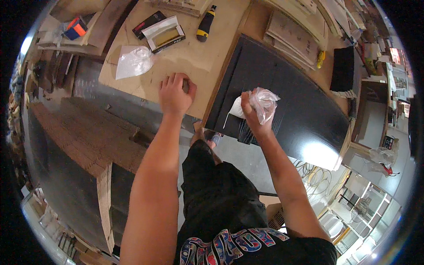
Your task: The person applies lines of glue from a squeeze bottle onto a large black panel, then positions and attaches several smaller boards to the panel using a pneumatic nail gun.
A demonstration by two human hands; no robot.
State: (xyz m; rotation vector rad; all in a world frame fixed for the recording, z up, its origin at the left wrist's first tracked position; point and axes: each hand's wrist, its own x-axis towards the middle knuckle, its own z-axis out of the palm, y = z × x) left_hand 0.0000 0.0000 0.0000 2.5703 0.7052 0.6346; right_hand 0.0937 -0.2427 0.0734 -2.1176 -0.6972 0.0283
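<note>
My right hand [255, 115] is closed around a crumpled transparent plastic bag [265, 104] above a glossy black panel [291, 106]. Beside that hand, a white piece [237, 108] with a thin white strip hanging from it lies against the panel; its kind cannot be made out. Over the near edge of a light wooden board [207, 75], my left hand [176, 93] has its fingers curled in. A dark gap shows between thumb and forefinger, and whatever may be inside is hidden. A second plastic bag [134, 62] lies flat beyond my left hand.
An open small box [165, 37] and a yellow-and-black handheld tool [206, 24] lie on the board's far part. Stacked wooden panels [293, 37] stand beyond the black panel. Dark boards [88, 132] fill the left side. Coiled cable [316, 179] lies on the floor at right.
</note>
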